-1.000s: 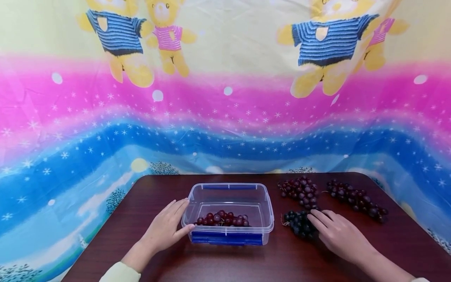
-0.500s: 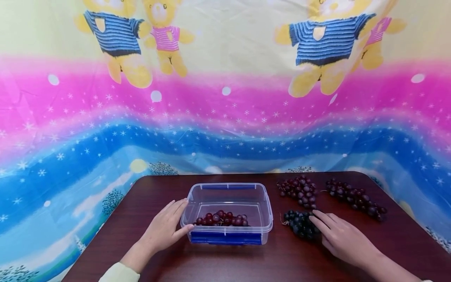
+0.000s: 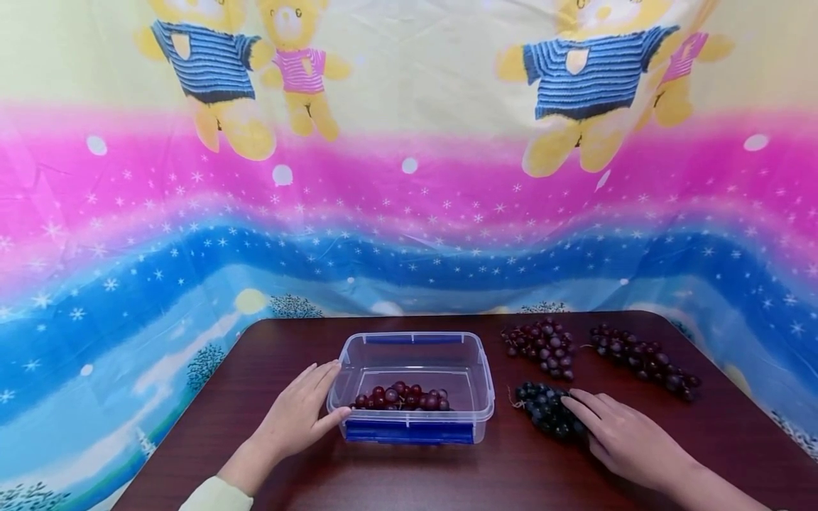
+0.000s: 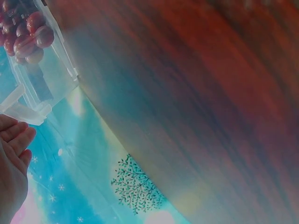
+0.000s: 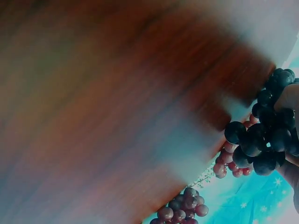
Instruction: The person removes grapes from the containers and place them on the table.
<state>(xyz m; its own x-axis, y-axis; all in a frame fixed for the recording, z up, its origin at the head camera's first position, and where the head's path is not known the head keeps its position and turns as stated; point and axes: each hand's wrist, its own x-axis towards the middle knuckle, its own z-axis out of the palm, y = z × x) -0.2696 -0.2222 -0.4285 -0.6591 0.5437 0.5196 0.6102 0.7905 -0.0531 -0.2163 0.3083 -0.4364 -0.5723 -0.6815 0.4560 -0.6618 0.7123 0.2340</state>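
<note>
A clear plastic container point(image 3: 409, 429) with blue clips stands on the table, holding a bunch of red grapes point(image 3: 409, 397). My left hand point(image 3: 297, 408) rests against its left side, fingers fairly straight, thumb at the front rim. In the left wrist view, the fingertips of the left hand point(image 4: 14, 149) meet the container's rim point(image 4: 28, 112). To the right of the container, my right hand point(image 3: 629, 436) grips a bunch of black grapes point(image 3: 546, 411) lying on the table. Up close in the right wrist view, thumb and finger lie on either side of the black grapes point(image 5: 259, 140).
Behind the black grapes lies a bunch of purplish-red grapes point(image 3: 543, 346). A longer red bunch point(image 3: 645, 358) lies farther right. The dark wooden table point(image 3: 287, 344) ends at a patterned cloth backdrop point(image 3: 409, 199) with printed bears.
My right hand has shifted slightly right and toward me at the black grapes, and the bunch's near end stretches a little rightward. The left hand and container stay in place.
</note>
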